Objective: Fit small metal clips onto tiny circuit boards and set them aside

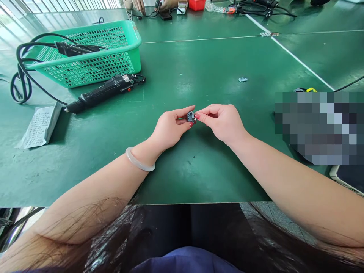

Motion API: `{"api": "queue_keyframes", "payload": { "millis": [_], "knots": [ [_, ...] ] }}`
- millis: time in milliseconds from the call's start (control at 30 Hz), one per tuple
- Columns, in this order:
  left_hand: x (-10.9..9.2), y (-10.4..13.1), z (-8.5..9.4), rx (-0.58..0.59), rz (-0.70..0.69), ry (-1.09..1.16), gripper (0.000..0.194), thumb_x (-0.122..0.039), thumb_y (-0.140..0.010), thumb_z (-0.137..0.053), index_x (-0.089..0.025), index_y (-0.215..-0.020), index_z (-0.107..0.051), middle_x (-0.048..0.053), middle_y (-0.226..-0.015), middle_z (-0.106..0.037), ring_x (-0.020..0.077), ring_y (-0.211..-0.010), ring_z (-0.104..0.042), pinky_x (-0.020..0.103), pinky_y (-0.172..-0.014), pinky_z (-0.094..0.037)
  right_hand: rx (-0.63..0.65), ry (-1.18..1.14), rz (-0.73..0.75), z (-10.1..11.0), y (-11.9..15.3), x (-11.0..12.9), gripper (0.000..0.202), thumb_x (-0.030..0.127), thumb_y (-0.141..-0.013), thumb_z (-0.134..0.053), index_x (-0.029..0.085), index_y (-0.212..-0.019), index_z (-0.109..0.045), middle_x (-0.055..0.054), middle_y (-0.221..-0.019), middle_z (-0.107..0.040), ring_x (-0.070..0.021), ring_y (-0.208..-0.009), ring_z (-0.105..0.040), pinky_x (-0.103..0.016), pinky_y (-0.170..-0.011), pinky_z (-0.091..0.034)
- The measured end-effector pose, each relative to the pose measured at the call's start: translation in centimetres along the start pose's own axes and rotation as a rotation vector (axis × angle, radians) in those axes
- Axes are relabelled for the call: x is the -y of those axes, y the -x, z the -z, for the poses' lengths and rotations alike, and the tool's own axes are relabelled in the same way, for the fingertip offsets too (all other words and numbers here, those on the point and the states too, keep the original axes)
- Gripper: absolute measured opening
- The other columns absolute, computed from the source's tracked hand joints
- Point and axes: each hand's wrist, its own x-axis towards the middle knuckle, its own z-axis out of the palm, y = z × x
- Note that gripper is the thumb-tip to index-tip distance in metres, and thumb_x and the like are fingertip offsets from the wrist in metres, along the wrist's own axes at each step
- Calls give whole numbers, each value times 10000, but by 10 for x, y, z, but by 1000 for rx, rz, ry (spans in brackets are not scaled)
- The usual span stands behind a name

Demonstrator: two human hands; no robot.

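Between the thumb and fingers of my left hand (170, 127) is a small grey-blue part (190, 116) with dark slots, held a little above the green table. My right hand (223, 120) is closed in a pinch at the part's right side. A tiny light-coloured bit shows at those fingertips, too small to name. A whitish bangle (139, 161) circles my left wrist. Farther back and to the right, a small pale grey-blue piece (242, 79) lies alone on the table.
A green plastic basket (93, 60) with cables stands at the left. Before it lies a black electric screwdriver (104, 93), near a paper-wrapped packet (41, 127). A blurred-out dark object (318, 129) sits at the right. Another person's hands and black cables (253, 7) are at the far edge.
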Motion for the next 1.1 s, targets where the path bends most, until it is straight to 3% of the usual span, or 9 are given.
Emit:
{"api": "queue_keyframes", "payload": {
  "millis": [433,833,1100],
  "knots": [
    [-3,3,-1,-39,-29,-165,504,-162,-838,-710,-159,-1340,-658,49,-1145,-788,230,-1116,-729,378,-1087,-531,-45,-69,-18,-2,4,5,86,259,-770,-736,194,-746,-788,-29,-772,-751,-181,-744,-660,-358,-748,-522],
    [-2,3,-1,-48,-47,-159,475,-164,-818,-732,-187,-1291,-694,44,-1102,-799,226,-1085,-738,372,-1059,-541,-44,-88,-53,-4,6,4,152,353,-758,-762,203,-756,-790,-36,-757,-740,-197,-748,-656,-369,-708,-521],
    [0,2,0,-37,-29,-126,523,-199,-798,-752,-166,-1314,-681,44,-1059,-805,229,-1073,-734,363,-1045,-538,-59,-73,-32,-5,7,4,133,331,-760,-765,200,-745,-786,-39,-782,-754,-198,-755,-668,-378,-751,-533]
  ]
}}
